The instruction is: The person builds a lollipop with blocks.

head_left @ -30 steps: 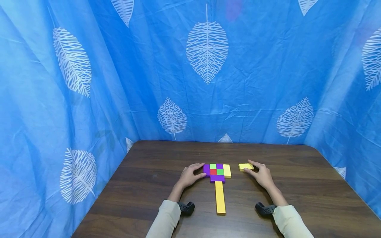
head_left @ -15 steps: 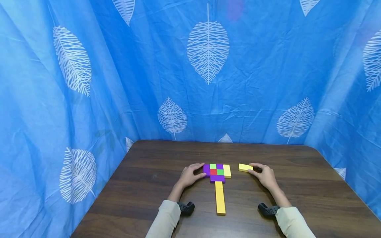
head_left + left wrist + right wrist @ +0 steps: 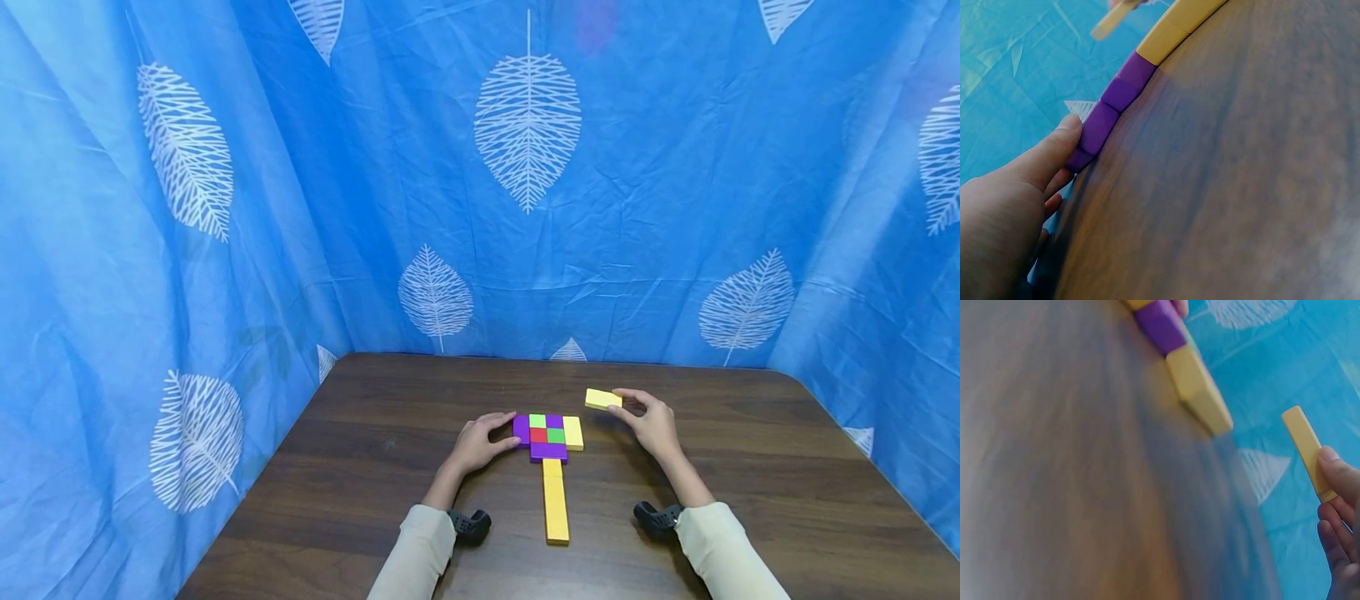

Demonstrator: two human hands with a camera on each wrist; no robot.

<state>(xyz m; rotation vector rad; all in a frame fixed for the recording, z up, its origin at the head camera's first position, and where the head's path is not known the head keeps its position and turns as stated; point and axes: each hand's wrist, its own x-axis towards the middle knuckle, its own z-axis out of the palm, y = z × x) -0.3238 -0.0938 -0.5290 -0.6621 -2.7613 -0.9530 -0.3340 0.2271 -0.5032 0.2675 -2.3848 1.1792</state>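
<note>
My right hand pinches a pale yellow block by its right end, above the table; the right wrist view shows the thumb on one face of it. At the left side of a flat group of blocks, my left hand holds a purple block between thumb and finger. Beside that block lie small green, red and purple squares. A second purple block borders the group's front, and a pale yellow block its right side. Orange-yellow blocks form a strip toward me.
The blocks lie on a dark brown wooden table. Behind it and along both sides hangs a blue curtain with white leaf prints. A black band sits on each wrist.
My right hand first shifted its grip to the yellow block's right end. It then raised the block and carried it left and away from me. My left hand stayed in place.
</note>
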